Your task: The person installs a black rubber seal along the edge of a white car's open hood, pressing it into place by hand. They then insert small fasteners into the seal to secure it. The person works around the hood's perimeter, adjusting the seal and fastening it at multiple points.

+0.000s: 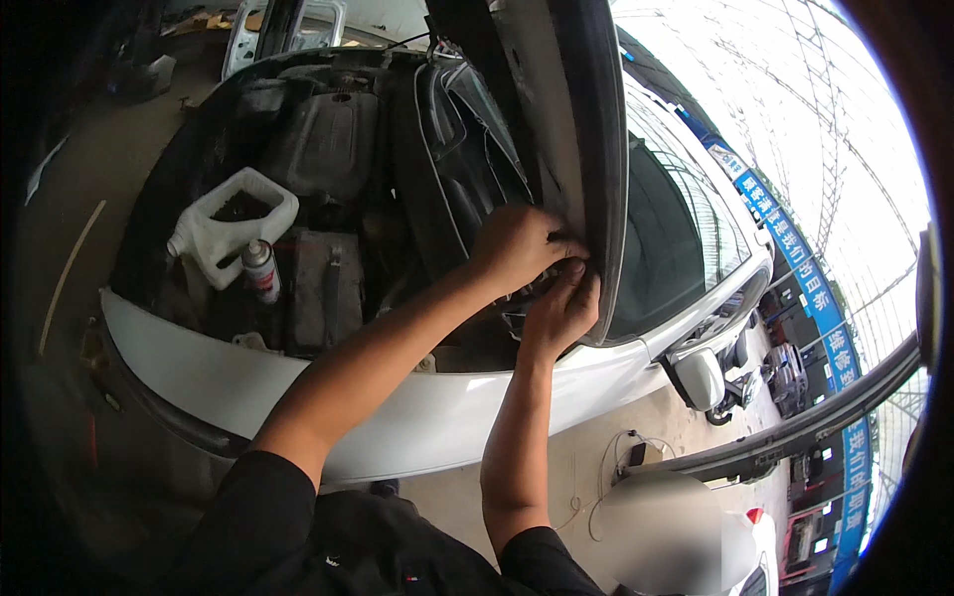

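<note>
Both of my hands meet at the lower edge of a car's raised hood [604, 139], on its underside near the windshield corner. My left hand [517, 243] is closed, its thumb and fingers pinched together against the hood's inner edge. Just below it, my right hand [564, 306] is also closed, with thumb and forefinger pressed together close to the left fingertips. Anything held between the fingers is too small or hidden to make out. The open engine bay [397, 248] lies beneath my left forearm.
A white plastic jug [204, 221] and a spray can [261, 270] stand in the engine bay beside the battery [328, 288]. The white fender [417, 417] runs in front of me. A side mirror [699, 377] juts out at right. Cables [601, 477] lie on the floor.
</note>
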Demonstrator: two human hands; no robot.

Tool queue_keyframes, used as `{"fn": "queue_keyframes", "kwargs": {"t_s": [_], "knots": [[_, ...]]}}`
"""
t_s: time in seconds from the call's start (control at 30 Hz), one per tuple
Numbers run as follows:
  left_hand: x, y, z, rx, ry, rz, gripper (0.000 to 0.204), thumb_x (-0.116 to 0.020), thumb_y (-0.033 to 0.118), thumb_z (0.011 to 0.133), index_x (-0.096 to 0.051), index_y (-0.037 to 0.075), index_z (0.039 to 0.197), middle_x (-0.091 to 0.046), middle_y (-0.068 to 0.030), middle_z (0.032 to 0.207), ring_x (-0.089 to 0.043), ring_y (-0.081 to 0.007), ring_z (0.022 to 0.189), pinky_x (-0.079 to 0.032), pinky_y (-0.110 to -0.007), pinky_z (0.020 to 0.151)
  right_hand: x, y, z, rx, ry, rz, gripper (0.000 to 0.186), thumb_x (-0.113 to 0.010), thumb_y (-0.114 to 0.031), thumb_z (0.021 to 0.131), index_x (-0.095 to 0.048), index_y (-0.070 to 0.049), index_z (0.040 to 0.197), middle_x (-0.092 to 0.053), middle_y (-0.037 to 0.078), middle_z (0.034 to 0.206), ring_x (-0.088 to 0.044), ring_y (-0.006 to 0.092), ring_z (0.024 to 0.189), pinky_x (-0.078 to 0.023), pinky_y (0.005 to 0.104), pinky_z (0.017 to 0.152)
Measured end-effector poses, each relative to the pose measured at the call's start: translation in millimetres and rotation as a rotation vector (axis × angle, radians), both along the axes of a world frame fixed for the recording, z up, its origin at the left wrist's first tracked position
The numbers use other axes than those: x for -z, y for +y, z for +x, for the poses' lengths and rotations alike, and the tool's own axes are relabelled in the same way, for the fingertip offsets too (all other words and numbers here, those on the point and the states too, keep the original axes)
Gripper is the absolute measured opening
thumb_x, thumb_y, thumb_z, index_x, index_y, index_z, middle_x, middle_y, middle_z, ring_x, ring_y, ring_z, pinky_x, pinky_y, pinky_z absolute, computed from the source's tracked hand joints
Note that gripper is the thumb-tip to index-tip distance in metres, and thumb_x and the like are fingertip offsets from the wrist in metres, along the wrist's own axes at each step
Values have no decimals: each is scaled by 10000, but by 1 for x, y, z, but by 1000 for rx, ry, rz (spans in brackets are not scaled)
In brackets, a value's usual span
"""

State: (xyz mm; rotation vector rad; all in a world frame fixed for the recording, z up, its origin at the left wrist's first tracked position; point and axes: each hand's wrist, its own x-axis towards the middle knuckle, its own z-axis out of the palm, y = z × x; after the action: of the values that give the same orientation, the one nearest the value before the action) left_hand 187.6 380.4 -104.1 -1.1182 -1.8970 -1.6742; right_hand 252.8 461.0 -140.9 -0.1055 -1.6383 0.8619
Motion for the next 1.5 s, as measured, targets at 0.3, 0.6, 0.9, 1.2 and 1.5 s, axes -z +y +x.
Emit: {"fn": "queue_keyframes", "kwargs": {"t_s": [0.3, 0.6, 0.9, 1.2, 1.5], "knots": [[10, -18, -21, 287, -125, 208, 160, -637, 195, 851, -700, 56, 899, -659, -81, 734, -633, -184, 650, -482, -280, 616, 1, -5, -16, 148, 76, -108, 181, -556, -84, 944, -624, 59, 855, -672, 95, 756, -581, 143, 641, -478, 274, 597], [73, 19, -55, 30, 29, -220, 291, -560, 245, 864, -604, 54, 1080, -595, -92, 972, -582, -155, 807, -481, -351, 684, -13, -23, -3, -91, 83, -448, 209, -571, -112, 938, -648, 82, 924, -645, 67, 793, -548, 102, 672, -431, 227, 588], [24, 29, -27, 213, 46, -436, 303, -600, 321, 862, -649, 23, 879, -654, -194, 796, -665, -291, 761, -513, -396, 632, -12, -20, -11, 115, 225, -329, 245, -615, -171, 927, -665, 66, 893, -634, 34, 746, -519, 69, 643, -389, 209, 557], [83, 61, -41, 56, 237, -250, 272, -618, 288, 815, -635, 58, 672, -617, -170, 637, -633, -349, 628, -489, -436, 548, -4, -20, -22, -16, 365, -437, 219, -612, -139, 928, -659, 74, 917, -646, 49, 791, -549, 87, 666, -434, 215, 605], [96, 69, -45, 260, 29, 108, 287, -614, 266, 850, -576, 8, 730, -612, -188, 651, -631, -358, 615, -476, -388, 488, -3, -23, -34, -78, 434, -511, 195, -616, -121, 920, -647, 57, 848, -625, 28, 749, -526, 78, 655, -424, 217, 591]]}}
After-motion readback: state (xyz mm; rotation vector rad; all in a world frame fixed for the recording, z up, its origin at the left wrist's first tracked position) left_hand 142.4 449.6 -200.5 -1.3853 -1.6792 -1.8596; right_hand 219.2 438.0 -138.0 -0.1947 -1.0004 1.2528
